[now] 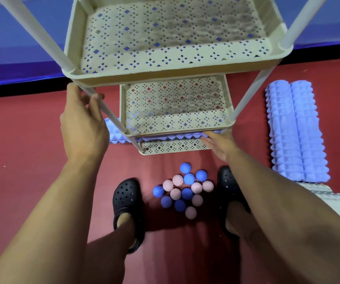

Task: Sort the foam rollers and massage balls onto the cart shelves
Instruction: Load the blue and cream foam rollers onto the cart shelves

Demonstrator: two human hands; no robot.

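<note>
Left hand [83,121] grips the cart's [177,64] near-left post [111,115] just under the top shelf, fingers [95,101] curled round it. Right hand [219,143] reaches low to the near-right corner between middle shelf [175,128] and bottom shelf [173,149]; fingers fairly straight, tips touching the lavender foam roller [165,137] that lies across the bottom shelf. No wrap round the roller that I can see; fingertips partly hidden under the middle shelf's edge. The roller's left end sticks out past the cart's left side, just right of the left hand.

Two more lavender rollers [296,130] lie side by side on the red floor [21,150], right of the cart, well apart from both hands. A white roller [333,199] sits nearer, at the right edge, partly behind the right forearm.

Massage balls [185,191], blue and pink, spiky, clustered on the floor between the two black clogs [127,201], near of the cart. Top and middle shelves hold nothing.

No readable writing or brand anywhere.
</note>
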